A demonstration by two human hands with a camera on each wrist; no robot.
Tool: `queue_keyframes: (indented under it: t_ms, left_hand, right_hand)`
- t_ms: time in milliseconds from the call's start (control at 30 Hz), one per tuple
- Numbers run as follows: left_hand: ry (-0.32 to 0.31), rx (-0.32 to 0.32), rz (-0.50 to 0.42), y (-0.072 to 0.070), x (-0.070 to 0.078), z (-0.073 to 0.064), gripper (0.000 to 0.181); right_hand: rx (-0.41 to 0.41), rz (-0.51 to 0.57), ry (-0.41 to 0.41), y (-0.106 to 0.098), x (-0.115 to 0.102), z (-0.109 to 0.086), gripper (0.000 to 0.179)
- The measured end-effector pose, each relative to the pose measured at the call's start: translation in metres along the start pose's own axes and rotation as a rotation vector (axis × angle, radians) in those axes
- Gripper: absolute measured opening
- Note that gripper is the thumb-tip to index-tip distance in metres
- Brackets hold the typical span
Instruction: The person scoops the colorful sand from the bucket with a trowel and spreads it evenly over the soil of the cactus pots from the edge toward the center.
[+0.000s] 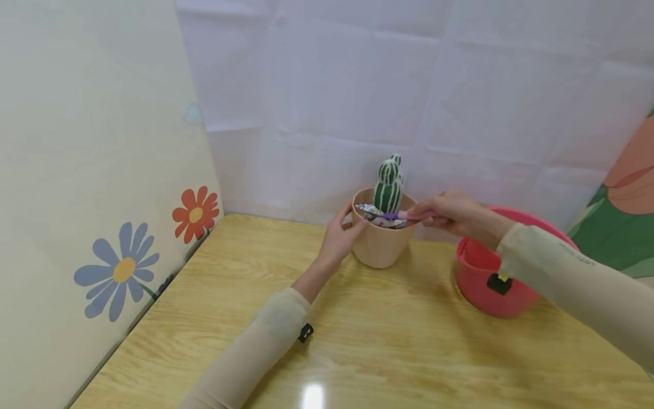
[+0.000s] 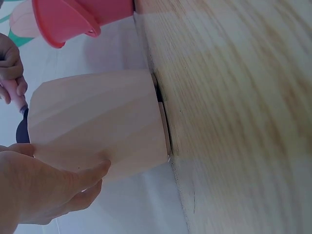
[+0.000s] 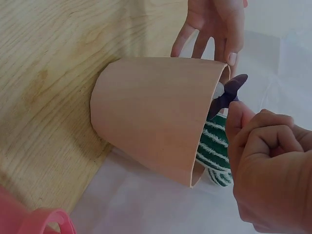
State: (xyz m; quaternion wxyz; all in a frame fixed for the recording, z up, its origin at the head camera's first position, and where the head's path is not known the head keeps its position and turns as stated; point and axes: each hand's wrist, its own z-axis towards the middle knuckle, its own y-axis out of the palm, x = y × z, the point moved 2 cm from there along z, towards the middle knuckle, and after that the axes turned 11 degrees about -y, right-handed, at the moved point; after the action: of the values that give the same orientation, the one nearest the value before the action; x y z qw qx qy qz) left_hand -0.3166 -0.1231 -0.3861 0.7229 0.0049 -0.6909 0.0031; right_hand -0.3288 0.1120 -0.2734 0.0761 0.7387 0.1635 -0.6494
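A peach-coloured flowerpot (image 1: 379, 247) stands upright near the back of the table, holding a green-and-white striped toy cactus (image 1: 387, 196). My left hand (image 1: 337, 241) holds the pot at its left side, thumb by the rim and fingers along the outer wall. In my right hand (image 1: 449, 211) is a small trowel (image 1: 391, 216), gripped by its pink handle. Its dark purple blade reaches over the pot's mouth in front of the cactus. Speckled, multicoloured pebbles (image 1: 368, 209) show at the blade. The right wrist view catches the blade (image 3: 228, 100) tilted at the rim, close to my left thumb.
A pink bucket (image 1: 495, 295) stands right of the pot, partly beneath my right forearm. White cloth (image 1: 317, 102) hangs right behind the pot. A flower-printed panel (image 1: 122, 170) borders the wooden table (image 1: 214, 295) on the left.
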Motion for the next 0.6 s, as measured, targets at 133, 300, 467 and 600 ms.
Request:
queue_keyframes:
  t_ms: [133,300,467,600]
  left_hand:
    - [-0.01,0.006,0.002,0.001,0.001,0.0,0.067]
    - [-0.011,0.009,0.003,0.002,0.003,0.0,0.067]
    - [-0.017,0.002,-0.005,0.003,0.003,-0.001,0.068]
    - [-0.01,-0.002,-0.002,0.003,0.003,0.001,0.069]
  right_hand:
    - [-0.004,0.013,0.031,0.0,0.0,0.002,0.007]
    - [-0.044,0.052,0.046,-0.004,-0.001,0.003,0.011]
    - [-0.087,0.086,0.029,-0.007,-0.005,0.002,0.019]
    - [-0.119,0.095,-0.017,-0.01,-0.008,-0.002,0.023]
